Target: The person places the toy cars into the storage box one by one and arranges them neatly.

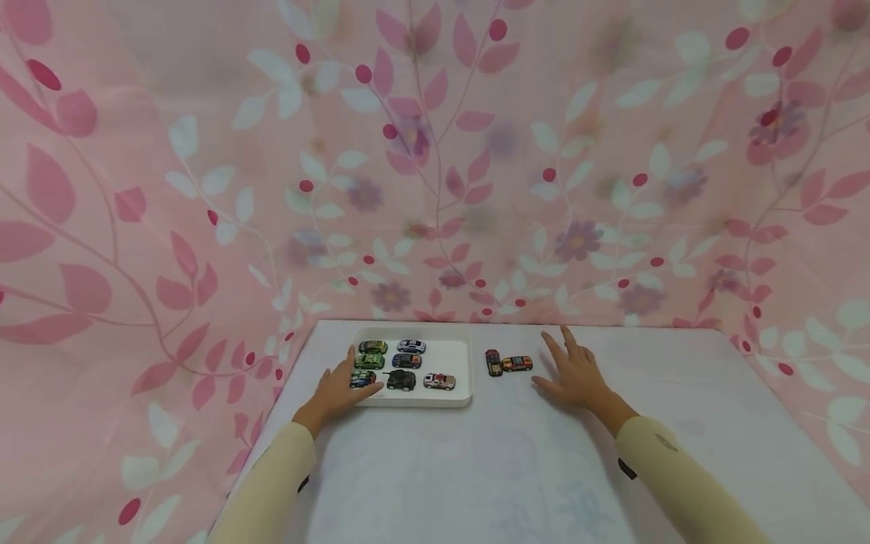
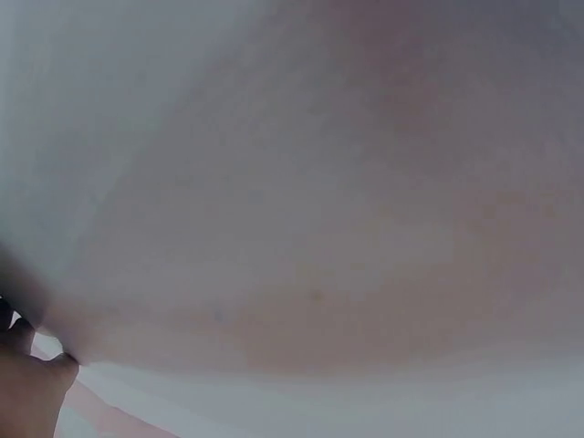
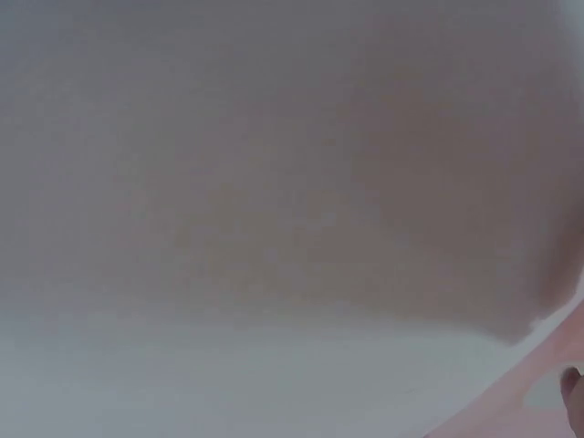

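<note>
A white tray (image 1: 457, 364) holds several toy cars, among them a green car (image 1: 369, 362), a black toy vehicle (image 1: 401, 380) and a white and tan car (image 1: 439, 381). My left hand (image 1: 337, 389) lies at the tray's left side, thumb stretched over its front left corner. Whether it touches the tray or the cars there, I cannot tell. Right of the tray, a dark toy car (image 1: 493, 363) stands lengthwise beside an orange toy car (image 1: 517, 363) set crosswise. Just right of these, my right hand (image 1: 576, 375) has its fingers spread and holds nothing. Both wrist views show mostly blurred white cloth.
A white cloth (image 1: 476, 476) covers the table. Pink curtains with a leaf and flower print (image 1: 435, 189) hang behind the table and along both sides. The table's back edge runs just beyond the tray.
</note>
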Motion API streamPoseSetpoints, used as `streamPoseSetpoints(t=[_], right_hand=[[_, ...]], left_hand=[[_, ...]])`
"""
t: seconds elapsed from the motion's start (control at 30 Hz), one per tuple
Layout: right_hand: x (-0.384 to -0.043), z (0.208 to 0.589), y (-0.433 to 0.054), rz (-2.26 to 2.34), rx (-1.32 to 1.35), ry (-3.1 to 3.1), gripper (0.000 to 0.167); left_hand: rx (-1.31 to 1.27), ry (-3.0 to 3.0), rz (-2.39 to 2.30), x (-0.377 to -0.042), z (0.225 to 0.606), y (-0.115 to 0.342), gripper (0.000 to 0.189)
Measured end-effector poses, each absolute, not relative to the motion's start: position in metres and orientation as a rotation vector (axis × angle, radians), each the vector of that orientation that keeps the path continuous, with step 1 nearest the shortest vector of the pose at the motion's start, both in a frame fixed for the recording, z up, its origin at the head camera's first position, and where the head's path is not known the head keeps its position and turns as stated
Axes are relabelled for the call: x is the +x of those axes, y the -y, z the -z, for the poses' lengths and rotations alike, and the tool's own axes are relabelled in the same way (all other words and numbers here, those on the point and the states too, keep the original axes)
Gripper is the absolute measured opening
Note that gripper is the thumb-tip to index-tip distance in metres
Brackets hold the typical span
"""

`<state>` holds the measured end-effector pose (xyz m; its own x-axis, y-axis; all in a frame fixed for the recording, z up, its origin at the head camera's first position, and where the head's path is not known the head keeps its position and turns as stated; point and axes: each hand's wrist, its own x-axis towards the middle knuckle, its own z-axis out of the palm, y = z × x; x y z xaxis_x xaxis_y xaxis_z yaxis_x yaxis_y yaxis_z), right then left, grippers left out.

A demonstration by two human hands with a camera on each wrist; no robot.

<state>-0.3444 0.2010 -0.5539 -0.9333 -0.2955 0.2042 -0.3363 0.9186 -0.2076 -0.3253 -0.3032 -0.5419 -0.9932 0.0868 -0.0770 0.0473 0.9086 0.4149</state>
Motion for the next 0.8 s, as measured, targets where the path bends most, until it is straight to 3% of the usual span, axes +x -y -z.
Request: streamPoseSetpoints(t=[0.27, 0.53, 0.8], right_hand=[[-0.356, 0.560, -0.179, -0.522, 0.458, 3.062, 0.097], [-0.359, 0.559, -0.168, -0.567, 0.504, 3.008, 0.059], [-0.367, 0.551, -0.151, -0.836, 0.414, 3.023, 0.033]], left_hand=[[0.108, -2.991, -0.634, -0.328, 0.544, 0.306, 0.120], [0.102, -2.987, -0.678, -0.324, 0.548, 0.302, 0.120], [0.074, -2.998, -0.658, -0.325, 0.551, 0.305, 0.119]])
